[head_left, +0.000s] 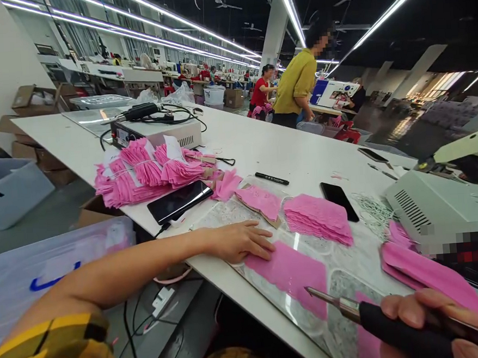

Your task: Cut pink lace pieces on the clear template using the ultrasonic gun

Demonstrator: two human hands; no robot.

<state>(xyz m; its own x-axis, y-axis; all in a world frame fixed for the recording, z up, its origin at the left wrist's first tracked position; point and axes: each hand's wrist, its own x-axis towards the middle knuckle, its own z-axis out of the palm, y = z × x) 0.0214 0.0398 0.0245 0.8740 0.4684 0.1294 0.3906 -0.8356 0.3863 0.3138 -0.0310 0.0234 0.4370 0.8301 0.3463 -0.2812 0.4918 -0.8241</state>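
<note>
My left hand (239, 240) lies flat, fingers stretched, on the near edge of a pink fabric piece (288, 271) spread on a glass plate (344, 280) on the white table (286, 154). My right hand (432, 318) at the lower right is closed round the black handle of a hot cutting tool (346, 308). Its metal tip hovers just over the pink piece's right edge. A stack of cut pink pieces (317, 217) sits beyond, and a folded pink strip (430, 277) lies to the right.
Bundles of tied pink pieces (140, 172), a black phone (180, 200), a second phone (338, 199), a marker (271, 178) and a control box (158, 133) lie on the table. A grey machine (437, 203) stands at the right. People work at stations behind.
</note>
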